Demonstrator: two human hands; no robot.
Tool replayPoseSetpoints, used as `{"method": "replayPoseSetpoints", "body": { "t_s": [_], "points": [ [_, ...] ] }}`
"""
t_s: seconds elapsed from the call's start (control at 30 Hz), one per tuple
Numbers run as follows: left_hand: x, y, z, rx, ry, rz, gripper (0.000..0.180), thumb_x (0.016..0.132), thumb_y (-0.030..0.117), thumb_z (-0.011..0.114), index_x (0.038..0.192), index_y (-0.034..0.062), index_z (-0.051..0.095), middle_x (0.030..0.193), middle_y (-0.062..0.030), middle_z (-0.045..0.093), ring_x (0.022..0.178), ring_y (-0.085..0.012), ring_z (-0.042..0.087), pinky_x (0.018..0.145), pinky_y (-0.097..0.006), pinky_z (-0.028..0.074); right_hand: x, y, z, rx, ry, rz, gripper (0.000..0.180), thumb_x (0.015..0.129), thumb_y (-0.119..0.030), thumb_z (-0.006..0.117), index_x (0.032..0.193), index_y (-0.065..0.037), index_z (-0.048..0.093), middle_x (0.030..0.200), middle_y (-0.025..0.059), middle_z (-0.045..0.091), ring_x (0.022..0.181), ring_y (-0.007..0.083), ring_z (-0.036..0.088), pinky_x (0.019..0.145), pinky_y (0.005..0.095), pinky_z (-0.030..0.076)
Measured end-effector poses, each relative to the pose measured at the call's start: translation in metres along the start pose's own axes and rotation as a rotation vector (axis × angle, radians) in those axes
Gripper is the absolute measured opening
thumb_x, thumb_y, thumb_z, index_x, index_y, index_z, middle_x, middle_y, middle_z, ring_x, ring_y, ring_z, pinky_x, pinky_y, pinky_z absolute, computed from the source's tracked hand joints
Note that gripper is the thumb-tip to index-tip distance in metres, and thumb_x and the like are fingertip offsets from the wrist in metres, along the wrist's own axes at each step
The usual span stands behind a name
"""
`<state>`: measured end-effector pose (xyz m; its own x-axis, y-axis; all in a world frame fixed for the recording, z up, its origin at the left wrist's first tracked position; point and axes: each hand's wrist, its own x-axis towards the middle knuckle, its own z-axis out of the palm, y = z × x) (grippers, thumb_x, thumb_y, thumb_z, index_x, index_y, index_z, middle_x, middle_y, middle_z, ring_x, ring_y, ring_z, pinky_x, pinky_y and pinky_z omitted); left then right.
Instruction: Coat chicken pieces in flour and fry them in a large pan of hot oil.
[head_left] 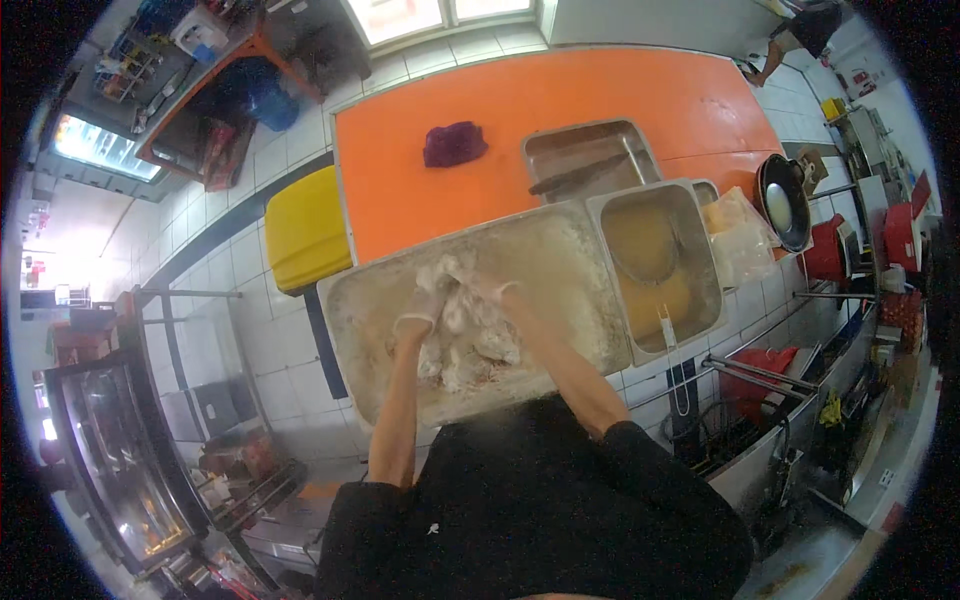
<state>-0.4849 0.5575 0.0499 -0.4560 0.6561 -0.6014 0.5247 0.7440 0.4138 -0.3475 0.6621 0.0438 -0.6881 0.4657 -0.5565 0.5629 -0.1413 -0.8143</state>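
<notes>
Both my hands wear thin whitish gloves and work inside a wide, shallow metal tray (560, 330) dusted with pale flour. My left hand (428, 297) and my right hand (488, 287) come together, fingers curled in around flour-coated food pieces (462, 318). White coating blends the fingertips with the pieces, so their edges are hard to make out. More coated lumps lie heaped between my wrists and toward the tray's near side. What food is under the flour does not show.
Right of the tray stands a deep metal pan (705, 270) of yellowish liquid with a round wire strainer (645, 278). Beyond, an orange tabletop (390, 200) bears a purple cloth (454, 145) and another metal pan (590, 130). A yellow bin (305, 230) stands left; a black wok (783, 203) sits right.
</notes>
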Motion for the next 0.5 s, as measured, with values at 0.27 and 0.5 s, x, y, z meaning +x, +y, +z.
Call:
{"method": "replayPoseSetpoints", "body": {
  "t_s": [0.27, 0.5],
  "points": [
    [-0.012, -0.074, -0.049, -0.199, 0.232, -0.134, 0.062, 0.09, 0.053, 0.039, 0.116, -0.0015, 0.055, 0.12, -0.022, 0.055, 0.108, -0.0334, 0.054, 0.09, -0.039, 0.041, -0.022, 0.06, -0.059, -0.449, 0.173, -0.007, 0.053, 0.092, -0.031, 0.039, 0.136, -0.001, 0.036, 0.14, 0.0243, 0.032, 0.129, 0.0347, 0.034, 0.107, 0.0412, 0.026],
    [-0.032, -0.14, 0.052, 0.0, 0.165, 0.221, 0.046, 0.093, 0.04, 0.036, 0.113, 0.004, 0.056, 0.101, -0.0191, 0.061, 0.086, -0.0334, 0.06, 0.076, -0.043, 0.046, -0.029, 0.028, 0.024, -0.274, -0.001, -0.051, 0.057, 0.092, -0.03, 0.041, 0.14, -0.003, 0.026, 0.138, 0.0231, 0.035, 0.126, 0.0344, 0.038, 0.104, 0.0412, 0.033]
  ]
}}
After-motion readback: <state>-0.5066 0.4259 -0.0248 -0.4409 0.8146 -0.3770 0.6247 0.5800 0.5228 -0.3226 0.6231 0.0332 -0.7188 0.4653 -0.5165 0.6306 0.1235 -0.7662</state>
